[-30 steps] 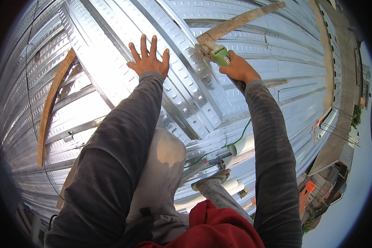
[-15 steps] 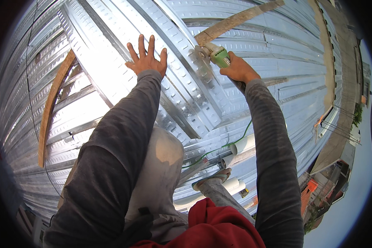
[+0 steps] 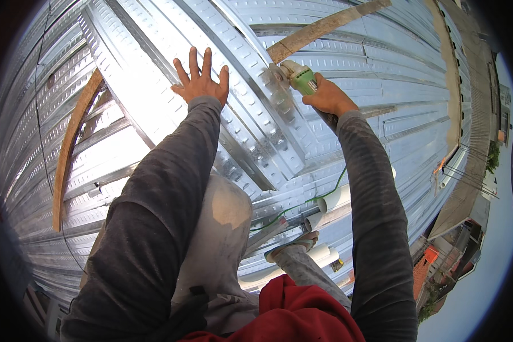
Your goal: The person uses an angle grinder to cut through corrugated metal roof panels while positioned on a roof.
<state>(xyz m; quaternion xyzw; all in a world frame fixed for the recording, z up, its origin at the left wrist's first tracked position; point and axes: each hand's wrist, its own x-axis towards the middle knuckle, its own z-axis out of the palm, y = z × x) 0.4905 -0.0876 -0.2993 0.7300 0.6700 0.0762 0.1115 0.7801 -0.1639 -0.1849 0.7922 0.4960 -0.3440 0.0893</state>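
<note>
My right hand (image 3: 332, 98) is wrapped round the body of a green angle grinder (image 3: 303, 80). The grinder's disc (image 3: 278, 75) is at the right edge of a ribbed, dimpled metal sheet (image 3: 242, 94); whether it touches the metal cannot be made out. Fingers spread, my left hand (image 3: 203, 80) lies flat on that same sheet, to the left of the grinder. Nothing is held in it. A green cord (image 3: 290, 208) runs across the metal below my right forearm.
A wooden plank (image 3: 328, 29) lies beyond the grinder, and a second plank (image 3: 74, 148) lies at the left. White pipes (image 3: 337, 199) rest near my sandalled foot (image 3: 293, 245). A thin black cable (image 3: 38, 114) crosses the far left. The deck's edge (image 3: 453, 85) runs along the right.
Almost nothing differs. Both hands have shifted very slightly left, and the grinder stays at the same edge of the sheet.
</note>
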